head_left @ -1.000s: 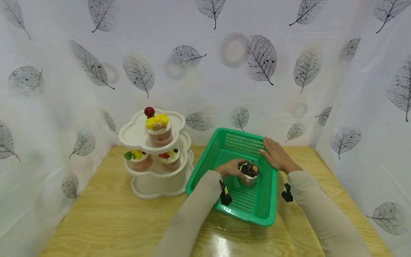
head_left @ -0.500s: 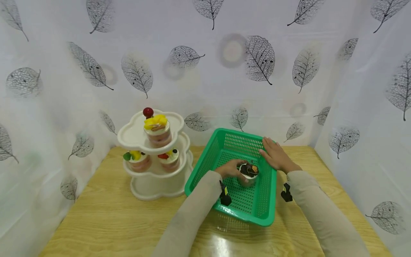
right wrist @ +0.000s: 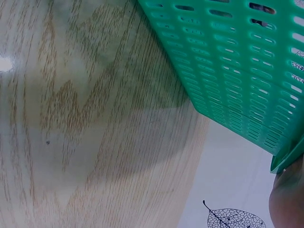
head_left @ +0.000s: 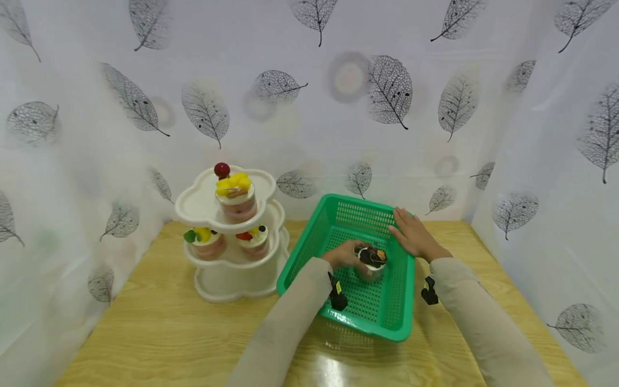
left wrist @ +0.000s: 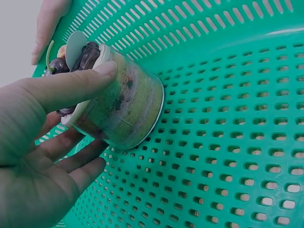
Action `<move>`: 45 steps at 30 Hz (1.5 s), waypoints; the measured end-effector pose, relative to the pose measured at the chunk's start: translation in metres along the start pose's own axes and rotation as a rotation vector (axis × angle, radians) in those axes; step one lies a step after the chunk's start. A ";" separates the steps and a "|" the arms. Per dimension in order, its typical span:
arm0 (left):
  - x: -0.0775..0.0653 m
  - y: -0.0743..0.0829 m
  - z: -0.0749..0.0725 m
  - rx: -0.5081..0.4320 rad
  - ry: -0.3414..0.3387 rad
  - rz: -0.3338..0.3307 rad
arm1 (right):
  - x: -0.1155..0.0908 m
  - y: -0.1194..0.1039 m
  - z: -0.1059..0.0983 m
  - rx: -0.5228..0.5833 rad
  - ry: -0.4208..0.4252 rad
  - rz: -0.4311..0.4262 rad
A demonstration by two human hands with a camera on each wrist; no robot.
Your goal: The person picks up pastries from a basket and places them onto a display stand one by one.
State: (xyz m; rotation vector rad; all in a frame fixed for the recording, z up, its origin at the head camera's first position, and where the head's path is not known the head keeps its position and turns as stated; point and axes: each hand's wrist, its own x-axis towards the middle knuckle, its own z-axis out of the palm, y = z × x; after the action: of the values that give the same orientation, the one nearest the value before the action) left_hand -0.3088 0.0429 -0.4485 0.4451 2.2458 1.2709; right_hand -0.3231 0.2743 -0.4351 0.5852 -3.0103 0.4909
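Observation:
Inside a green plastic basket (head_left: 406, 317), my left hand (head_left: 345, 255) grips a dessert cup (head_left: 370, 264) with a dark chocolate-like topping. In the left wrist view, the thumb lies across the clear layered cup (left wrist: 126, 111) near its top, and the other fingers reach behind it. Its base is close to the perforated basket floor; whether it touches cannot be told. My right hand (head_left: 415, 235) rests on the basket's right rim towards the back, fingers straight. Only a small part of that hand (right wrist: 287, 202) shows in the right wrist view.
To the left of the basket stands a white tiered stand (head_left: 205, 207). A fruit-topped dessert cup (head_left: 238, 204) is on its top tier, and two more cups sit on the middle one. Leaf-printed curtains (head_left: 309, 123) surround the wooden table (head_left: 159, 333).
The whole scene has drifted slightly left in the head view. Both hands keep their places at the cup and the basket rim.

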 end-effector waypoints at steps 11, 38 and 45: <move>-0.006 0.001 -0.006 -0.039 0.049 -0.017 | 0.001 -0.001 0.000 0.000 0.002 -0.003; -0.054 0.044 -0.056 -0.088 0.083 0.205 | -0.001 -0.001 0.000 -0.031 -0.056 -0.011; -0.082 0.048 -0.063 -0.170 0.107 0.258 | 0.000 0.000 -0.002 -0.032 -0.049 -0.020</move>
State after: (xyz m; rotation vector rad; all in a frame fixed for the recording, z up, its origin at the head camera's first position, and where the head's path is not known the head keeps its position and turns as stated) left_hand -0.2778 -0.0184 -0.3576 0.6311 2.1964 1.6372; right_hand -0.3232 0.2743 -0.4334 0.6344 -3.0490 0.4330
